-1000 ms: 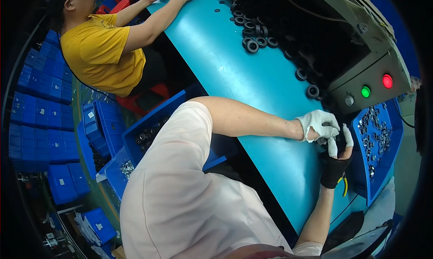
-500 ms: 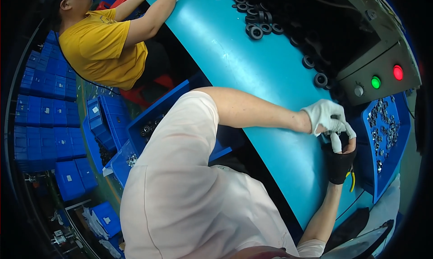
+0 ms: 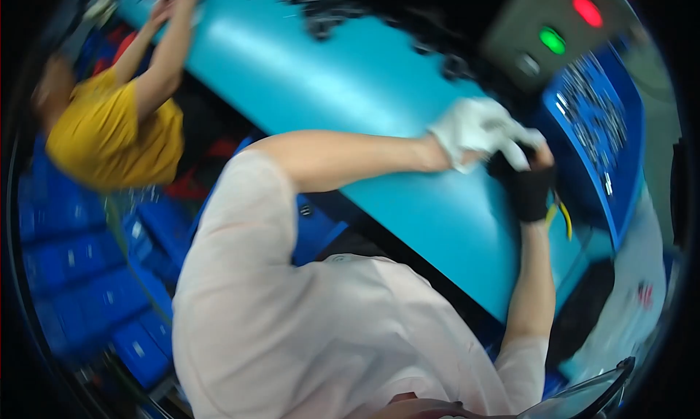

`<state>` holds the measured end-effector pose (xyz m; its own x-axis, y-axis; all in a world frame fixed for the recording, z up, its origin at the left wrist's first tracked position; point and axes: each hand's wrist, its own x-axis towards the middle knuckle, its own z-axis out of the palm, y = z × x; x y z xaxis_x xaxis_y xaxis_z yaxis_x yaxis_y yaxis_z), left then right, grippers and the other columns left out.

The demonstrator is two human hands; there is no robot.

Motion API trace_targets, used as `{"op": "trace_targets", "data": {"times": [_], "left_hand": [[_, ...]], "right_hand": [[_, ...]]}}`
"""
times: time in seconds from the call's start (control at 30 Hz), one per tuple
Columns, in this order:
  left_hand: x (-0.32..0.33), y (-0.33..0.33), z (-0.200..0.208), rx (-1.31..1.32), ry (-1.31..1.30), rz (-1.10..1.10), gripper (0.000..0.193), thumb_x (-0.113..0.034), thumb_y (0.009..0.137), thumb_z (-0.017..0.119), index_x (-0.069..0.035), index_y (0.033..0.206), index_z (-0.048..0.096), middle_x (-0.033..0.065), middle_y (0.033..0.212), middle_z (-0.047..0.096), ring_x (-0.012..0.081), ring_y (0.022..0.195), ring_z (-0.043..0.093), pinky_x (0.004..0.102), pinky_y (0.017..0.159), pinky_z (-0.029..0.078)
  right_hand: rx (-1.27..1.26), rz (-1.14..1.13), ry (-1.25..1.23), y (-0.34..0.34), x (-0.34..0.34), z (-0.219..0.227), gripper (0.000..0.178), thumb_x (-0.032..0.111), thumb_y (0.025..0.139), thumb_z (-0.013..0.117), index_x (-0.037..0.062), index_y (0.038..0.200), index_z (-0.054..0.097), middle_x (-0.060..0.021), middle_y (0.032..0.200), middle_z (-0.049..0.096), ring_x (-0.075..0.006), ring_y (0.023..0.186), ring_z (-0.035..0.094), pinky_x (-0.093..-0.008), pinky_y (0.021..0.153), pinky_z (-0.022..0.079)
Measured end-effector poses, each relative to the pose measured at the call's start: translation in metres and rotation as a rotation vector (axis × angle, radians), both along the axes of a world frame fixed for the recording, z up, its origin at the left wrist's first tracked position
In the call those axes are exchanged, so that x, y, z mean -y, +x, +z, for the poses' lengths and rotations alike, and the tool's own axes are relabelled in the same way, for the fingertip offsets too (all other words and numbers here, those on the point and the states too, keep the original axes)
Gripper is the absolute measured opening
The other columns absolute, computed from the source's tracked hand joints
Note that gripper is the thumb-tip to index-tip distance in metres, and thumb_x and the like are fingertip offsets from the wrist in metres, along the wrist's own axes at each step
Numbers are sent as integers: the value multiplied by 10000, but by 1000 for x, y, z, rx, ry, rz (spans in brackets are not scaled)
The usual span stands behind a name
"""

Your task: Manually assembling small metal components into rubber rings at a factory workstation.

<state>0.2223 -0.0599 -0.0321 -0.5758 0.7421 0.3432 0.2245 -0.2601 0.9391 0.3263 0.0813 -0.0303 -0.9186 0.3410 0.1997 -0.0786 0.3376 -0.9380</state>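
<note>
My left hand [image 3: 472,133], in a white glove, reaches across from the left and meets my right hand [image 3: 531,182] over the right part of the turquoise table [image 3: 408,200]. A black wrist-covering glove and white finger coverings are on my right hand. Both hands have their fingers bent together. Whatever lies between them is hidden by fingers and blur. Just below my right hand, a tool's yellow handle [image 3: 566,219] shows. Right of the hands stands a blue bin [image 3: 628,193] holding many small shiny metal parts [image 3: 594,116].
Black rings [image 3: 321,14] lie heaped along the table's far edge. A grey control box [image 3: 536,25] with green and red lights stands at far right. On the left, a person in a yellow shirt [image 3: 120,138] works at the table, near stacked blue crates [image 3: 80,273].
The whole view has swung and blurred, so the table, bin and lights appear higher and further left. My hands stay together, fingers bent. The other person's arms appear further left.
</note>
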Motion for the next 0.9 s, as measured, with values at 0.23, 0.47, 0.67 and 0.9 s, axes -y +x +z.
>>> {"op": "trace_targets", "data": {"times": [0.23, 0.47, 0.67, 0.9], "left_hand": [[-7, -9, 4, 336, -200, -95, 321, -237, 936, 519, 32, 1108, 561, 115, 913, 646, 143, 716, 634, 259, 625, 523], [-4, 8, 5, 314, -207, -35, 249, -189, 919, 548, 40, 994, 611, 67, 782, 628, 101, 641, 598, 221, 560, 470], [3, 0, 6, 395, -196, -28, 252, -163, 922, 551, 54, 1044, 582, 101, 870, 620, 140, 706, 612, 252, 625, 513], [-9, -7, 6, 369, -202, -130, 383, -122, 871, 612, 44, 1198, 502, 108, 960, 612, 120, 758, 590, 233, 656, 485]], "right_hand": [[-40, -15, -131, -5, -4, -9, 255, 143, 817, 657, 16, 1028, 591, -71, 822, 642, -118, 670, 606, -240, 606, 493], [-30, -104, 57, 5, 6, 2, 167, 114, 770, 686, -5, 866, 621, -120, 746, 645, -181, 675, 636, -283, 613, 492], [-80, -101, 79, -8, 13, 6, 155, 125, 794, 631, -4, 874, 600, -147, 736, 621, -250, 686, 624, -329, 641, 480], [-64, 60, -64, 4, 1, 11, 258, 85, 782, 651, -14, 1007, 573, -132, 852, 634, -197, 773, 631, -312, 683, 486]]}}
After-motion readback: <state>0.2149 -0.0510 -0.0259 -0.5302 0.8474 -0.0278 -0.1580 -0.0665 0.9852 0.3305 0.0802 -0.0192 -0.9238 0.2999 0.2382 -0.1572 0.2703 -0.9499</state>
